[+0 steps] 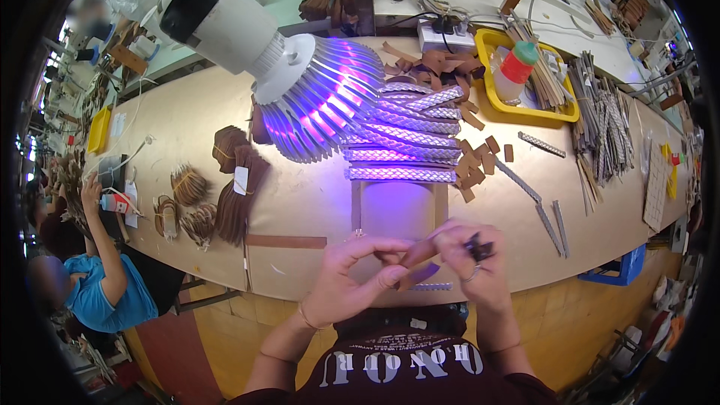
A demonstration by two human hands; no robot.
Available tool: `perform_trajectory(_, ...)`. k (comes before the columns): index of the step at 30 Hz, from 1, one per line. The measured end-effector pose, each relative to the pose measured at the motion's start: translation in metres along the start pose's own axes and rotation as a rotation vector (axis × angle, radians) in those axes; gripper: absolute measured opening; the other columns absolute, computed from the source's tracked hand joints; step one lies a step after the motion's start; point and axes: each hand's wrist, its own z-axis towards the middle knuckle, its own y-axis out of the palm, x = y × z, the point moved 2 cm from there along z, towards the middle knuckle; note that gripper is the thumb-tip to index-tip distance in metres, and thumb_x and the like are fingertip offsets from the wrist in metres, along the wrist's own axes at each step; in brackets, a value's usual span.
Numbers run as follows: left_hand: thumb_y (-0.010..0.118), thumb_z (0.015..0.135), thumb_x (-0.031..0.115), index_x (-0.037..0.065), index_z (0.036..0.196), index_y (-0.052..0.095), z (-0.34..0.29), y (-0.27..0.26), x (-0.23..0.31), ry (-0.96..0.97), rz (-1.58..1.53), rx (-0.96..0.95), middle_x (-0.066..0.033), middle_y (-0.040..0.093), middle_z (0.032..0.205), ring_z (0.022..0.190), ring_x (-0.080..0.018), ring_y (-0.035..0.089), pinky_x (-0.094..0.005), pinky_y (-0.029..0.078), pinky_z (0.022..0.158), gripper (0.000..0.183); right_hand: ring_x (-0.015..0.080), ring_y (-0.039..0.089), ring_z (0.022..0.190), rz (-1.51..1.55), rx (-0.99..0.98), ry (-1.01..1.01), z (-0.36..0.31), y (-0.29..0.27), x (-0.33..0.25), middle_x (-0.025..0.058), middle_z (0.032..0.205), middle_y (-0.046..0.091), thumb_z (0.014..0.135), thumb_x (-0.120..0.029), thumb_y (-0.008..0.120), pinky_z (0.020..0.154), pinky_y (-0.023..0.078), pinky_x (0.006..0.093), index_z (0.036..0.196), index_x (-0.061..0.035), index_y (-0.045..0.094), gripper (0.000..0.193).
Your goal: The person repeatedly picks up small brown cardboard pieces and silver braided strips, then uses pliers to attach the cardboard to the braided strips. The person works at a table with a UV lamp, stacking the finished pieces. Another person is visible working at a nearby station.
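Observation:
My left hand (pixel 356 266) is closed in a pinch on one end of a short brown leather strip (pixel 421 253), just above the table's near edge. My right hand (pixel 474 259) grips the strip's other end. A small dark object (pixel 478 247) also sits in my right hand; its kind is unclear. Below my hands lies a short grey braided strip (pixel 433 286). Farther off, silvery braided straps (pixel 401 175) lie side by side in a row, lit purple by a large finned lamp (pixel 322 97) hanging over them.
Bundles of brown leather strips (pixel 241 195) lie to the left, with a flat brown strip (pixel 286 241) nearby. At the right are cut leather pieces (pixel 471 165), a yellow basket (pixel 571 115) holding a glue bottle (pixel 516 71), and loose braided strips (pixel 604 131). A co-worker (pixel 112 285) sits at left.

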Motion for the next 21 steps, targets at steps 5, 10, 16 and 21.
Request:
perform_trajectory(5,0.067,0.089,0.010,0.001,0.104,0.067,0.005,-0.013,-0.011,-0.067,-0.199,-0.303,-0.0035,0.064,0.093,0.085,-0.0114,0.061,-0.0273,0.047,0.076,0.018,0.0077,0.049,0.064,0.178,0.368,-0.051,0.000,-0.024,0.010,0.0042,0.074,0.059,0.092,-0.010,0.060,0.057,0.037,0.0229,0.084,0.0031,0.066,0.016)
perform_trajectory(10,0.065,0.090,0.008,-0.002,0.108,0.062,0.006,-0.023,-0.022,-0.352,-0.461,-0.152,-0.0052,0.063,0.094,0.082,-0.0114,0.063,-0.0232,0.050,0.071,0.020,0.0062,0.042,0.058,0.141,0.525,-0.096,-0.002,-0.033,0.026,-0.0013,0.065,0.051,0.094,-0.014,0.059,0.054,0.032,0.0230,0.083,0.0029,0.064,0.021)
perform_trajectory(16,0.065,0.089,0.003,-0.005,0.116,0.055,0.031,-0.038,-0.031,-0.298,-0.384,0.131,-0.0108,0.065,0.096,0.082,-0.0152,0.067,-0.0243,0.052,0.071,0.030,0.0031,0.036,0.055,-0.032,0.656,0.024,0.002,-0.039,0.053,-0.0061,0.058,0.043,0.095,-0.019,0.060,0.052,0.027,0.0217,0.080,0.0004,0.064,0.025)
perform_trajectory(21,0.066,0.087,0.001,-0.006,0.122,0.048,0.033,-0.033,-0.047,-0.303,-0.486,0.270,-0.0133,0.066,0.097,0.085,-0.0178,0.069,-0.0257,0.054,0.071,0.040,0.0029,0.032,0.052,-0.073,0.725,0.119,0.000,-0.041,0.076,-0.0070,0.057,0.039,0.096,-0.024,0.060,0.051,0.025,0.0219,0.074,-0.0050,0.060,0.028)
